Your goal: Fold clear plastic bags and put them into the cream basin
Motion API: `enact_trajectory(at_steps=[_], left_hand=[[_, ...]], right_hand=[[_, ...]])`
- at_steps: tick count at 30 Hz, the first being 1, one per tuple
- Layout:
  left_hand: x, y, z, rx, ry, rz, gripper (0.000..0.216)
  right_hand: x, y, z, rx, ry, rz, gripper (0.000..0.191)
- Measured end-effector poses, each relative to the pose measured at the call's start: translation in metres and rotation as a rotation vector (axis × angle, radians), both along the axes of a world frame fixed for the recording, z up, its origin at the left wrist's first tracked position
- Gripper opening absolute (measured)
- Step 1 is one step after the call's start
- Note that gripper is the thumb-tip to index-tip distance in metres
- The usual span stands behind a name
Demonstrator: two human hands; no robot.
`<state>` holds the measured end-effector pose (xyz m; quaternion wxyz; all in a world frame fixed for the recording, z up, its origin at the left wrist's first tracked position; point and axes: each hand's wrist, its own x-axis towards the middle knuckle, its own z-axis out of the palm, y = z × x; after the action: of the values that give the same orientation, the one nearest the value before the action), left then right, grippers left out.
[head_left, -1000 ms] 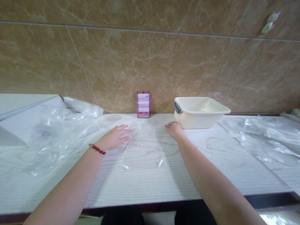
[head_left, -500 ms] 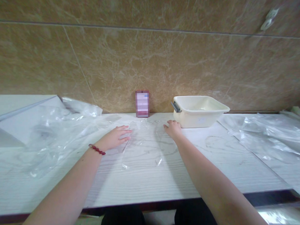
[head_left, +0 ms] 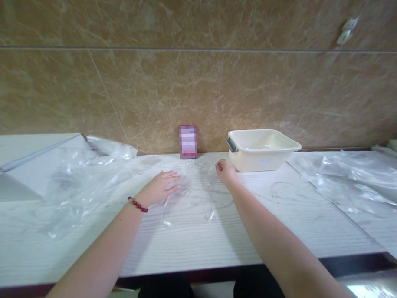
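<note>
A clear plastic bag (head_left: 190, 197) lies flat on the white table (head_left: 195, 244) between my hands. My left hand (head_left: 160, 187), with a red bead bracelet at the wrist, rests flat on the bag's left edge, fingers stretched out. My right hand (head_left: 226, 172) is at the bag's far right corner with fingers curled in a pinch on the plastic. A cream plastic tub (head_left: 262, 149) with a grey handle stands just right of my right hand.
A small pink box (head_left: 188, 142) stands against the brown marble wall. Crumpled clear plastic (head_left: 78, 175) is heaped at the left over a white board. More clear sheets (head_left: 352, 182) lie at the right. The table's front edge runs near my body.
My left hand has slid a little to the right along the bag. My right hand has shifted slightly left and lifted at the bag's corner.
</note>
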<state>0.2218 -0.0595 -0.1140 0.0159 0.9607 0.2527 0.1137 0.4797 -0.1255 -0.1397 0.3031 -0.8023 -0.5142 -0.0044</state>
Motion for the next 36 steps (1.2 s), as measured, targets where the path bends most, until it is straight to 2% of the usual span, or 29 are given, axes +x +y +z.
enact_trajectory(at_steps=[3, 5, 8, 11, 16, 22, 26, 29, 31, 34, 36], left_hand=[[0.028, -0.017, 0.005, -0.029, 0.048, -0.083, 0.041], [0.05, -0.027, 0.009, -0.051, 0.095, -0.104, 0.039], [0.08, -0.037, 0.011, -0.062, 0.17, -0.066, 0.035], [0.096, -0.039, 0.004, -0.078, 0.23, 0.009, 0.03], [0.094, -0.036, -0.013, -0.056, 0.167, 0.003, 0.035], [0.09, -0.033, -0.022, -0.07, 0.06, 0.009, 0.037], [0.096, -0.023, -0.026, -0.213, -0.189, 0.124, 0.034], [0.1, -0.017, -0.029, -0.448, -0.468, 0.283, 0.037], [0.102, -0.015, -0.03, -0.58, -0.567, 0.362, 0.042], [0.102, -0.015, -0.03, -0.611, -0.591, 0.398, 0.044], [0.101, -0.014, -0.029, -0.553, -0.548, 0.394, 0.033]], right_hand=[[-0.004, -0.002, 0.004, 0.025, 0.095, 0.052, 0.021], [-0.006, -0.004, 0.006, 0.017, 0.122, 0.068, 0.027], [-0.01, -0.007, 0.006, -0.033, 0.128, 0.111, 0.045], [-0.012, -0.011, 0.005, -0.088, 0.115, 0.163, 0.052], [-0.014, -0.015, 0.011, -0.128, 0.112, 0.143, 0.05], [-0.022, -0.015, 0.015, -0.017, 0.106, 0.261, 0.046], [-0.028, -0.014, 0.01, -0.01, 0.101, 0.326, 0.046], [-0.034, -0.014, 0.007, -0.039, 0.059, 0.337, 0.047], [-0.038, -0.015, 0.006, -0.074, 0.02, 0.326, 0.046], [-0.04, -0.015, 0.006, -0.095, 0.006, 0.327, 0.046], [-0.038, -0.016, 0.008, -0.078, 0.01, 0.357, 0.045]])
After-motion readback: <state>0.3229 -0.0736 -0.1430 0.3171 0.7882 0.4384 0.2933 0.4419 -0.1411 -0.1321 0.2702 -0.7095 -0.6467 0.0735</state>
